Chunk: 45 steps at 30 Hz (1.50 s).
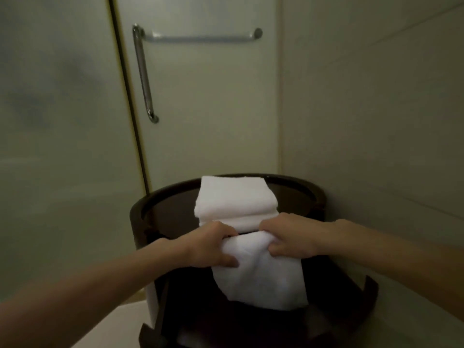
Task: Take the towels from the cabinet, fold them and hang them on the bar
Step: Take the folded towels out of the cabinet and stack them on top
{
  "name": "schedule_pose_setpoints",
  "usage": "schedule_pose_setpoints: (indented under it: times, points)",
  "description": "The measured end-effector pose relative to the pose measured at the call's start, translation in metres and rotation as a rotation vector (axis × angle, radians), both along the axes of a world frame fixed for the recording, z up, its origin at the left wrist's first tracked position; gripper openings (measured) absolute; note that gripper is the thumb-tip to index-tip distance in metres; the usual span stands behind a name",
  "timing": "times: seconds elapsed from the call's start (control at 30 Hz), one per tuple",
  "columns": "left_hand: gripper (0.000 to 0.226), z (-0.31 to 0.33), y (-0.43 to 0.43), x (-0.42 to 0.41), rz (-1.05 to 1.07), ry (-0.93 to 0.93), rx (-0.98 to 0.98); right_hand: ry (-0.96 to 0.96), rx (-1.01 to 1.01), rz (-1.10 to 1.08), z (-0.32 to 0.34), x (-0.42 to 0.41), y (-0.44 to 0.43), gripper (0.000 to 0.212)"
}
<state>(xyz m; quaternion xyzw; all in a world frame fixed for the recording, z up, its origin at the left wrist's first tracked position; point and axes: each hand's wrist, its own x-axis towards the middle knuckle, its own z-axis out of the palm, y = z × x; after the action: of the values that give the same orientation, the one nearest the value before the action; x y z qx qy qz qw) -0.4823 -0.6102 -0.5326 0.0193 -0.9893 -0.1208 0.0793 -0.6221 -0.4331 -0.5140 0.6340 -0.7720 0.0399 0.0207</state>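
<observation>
White terry towel point(261, 270) at lower centre, soft and bulging, hangs before round dark wooden cabinet point(160, 209) | left hand point(208, 244), right hand point(291, 234) pinch its top edge, fingers curled closed | folded towel stack point(234, 199) on cabinet top | chrome bar point(200, 37) upper centre

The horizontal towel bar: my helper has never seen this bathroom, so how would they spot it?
Look at the pale door behind the dark round cabinet. The horizontal towel bar crosses its upper part. Unlike the vertical handle meeting its left end, it runs sideways and is bare.
</observation>
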Motion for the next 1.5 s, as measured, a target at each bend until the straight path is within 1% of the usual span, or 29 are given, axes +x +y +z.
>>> schedule_pose_setpoints:
  times: [0.13, 0.2, 0.23, 0.3, 0.47, 0.57, 0.7, 0.8, 0.87, 0.93, 1.0, 1.07, 1.13, 1.23, 1.33, 1.4, 1.43, 1.5]
  points:
    - [0.030, 0.031, -0.008, 0.002, 0.042, 0.028, 0.054, -0.029, -0.076, -0.006, 0.027, 0.000, 0.001, 0.033]
    - [0.020, 0.050, -0.011, 0.003, 0.061, 0.041, 0.080, -0.064, -0.126, -0.020, 0.044, 0.001, 0.000, 0.035]
    - [0.016, 0.061, -0.012, 0.004, 0.069, 0.048, 0.096, -0.081, -0.157, -0.020, 0.053, 0.002, 0.000, 0.034]
    - [0.015, 0.083, -0.013, 0.006, 0.080, 0.065, 0.127, -0.091, -0.221, -0.015, 0.071, 0.002, 0.000, 0.030]
    - [0.013, 0.149, -0.019, 0.005, 0.126, 0.091, 0.117, -0.034, -0.378, -0.047, 0.121, 0.003, -0.008, 0.022]
    - [0.013, 0.186, -0.024, 0.001, 0.169, 0.210, 0.185, -0.033, -0.475, -0.055, 0.153, -0.003, -0.017, 0.010]
    - [0.018, 0.214, -0.035, -0.008, 0.209, 0.402, 0.287, -0.035, -0.591, -0.072, 0.183, -0.018, -0.036, 0.011]
    - [0.023, 0.232, -0.045, -0.020, 0.235, 0.562, 0.227, -0.003, -0.681, -0.085, 0.199, -0.034, -0.053, 0.007]
    - [0.027, 0.240, -0.050, -0.030, 0.248, 0.648, 0.140, 0.041, -0.740, -0.102, 0.205, -0.044, -0.064, 0.013]
    - [0.030, 0.241, -0.056, -0.041, 0.279, 0.703, 0.039, 0.126, -0.774, -0.149, 0.205, -0.052, -0.075, 0.022]
    - [0.029, 0.231, -0.061, -0.051, 0.320, 0.732, -0.031, 0.226, -0.773, -0.191, 0.195, -0.057, -0.084, 0.023]
    - [0.029, 0.206, -0.065, -0.060, 0.358, 0.692, -0.099, 0.325, -0.715, -0.213, 0.173, -0.059, -0.091, 0.023]
    - [0.030, 0.171, -0.067, -0.063, 0.380, 0.546, -0.163, 0.387, -0.616, -0.209, 0.142, -0.058, -0.091, 0.025]
    - [0.033, 0.115, -0.066, -0.057, 0.307, 0.289, -0.214, 0.359, -0.450, -0.148, 0.091, -0.051, -0.079, 0.027]
    - [0.037, 0.083, -0.063, -0.043, 0.217, 0.146, -0.207, 0.333, -0.357, -0.055, 0.054, -0.043, -0.066, 0.033]
    - [0.042, 0.075, -0.059, -0.033, 0.187, 0.115, -0.234, 0.310, -0.356, -0.048, 0.044, -0.041, -0.061, 0.035]
    - [0.048, 0.074, -0.058, -0.029, 0.165, 0.134, -0.272, 0.292, -0.369, -0.047, 0.043, -0.043, -0.060, 0.038]
    - [0.066, 0.072, -0.055, -0.025, 0.127, 0.171, -0.339, 0.254, -0.390, -0.024, 0.039, -0.047, -0.059, 0.051]
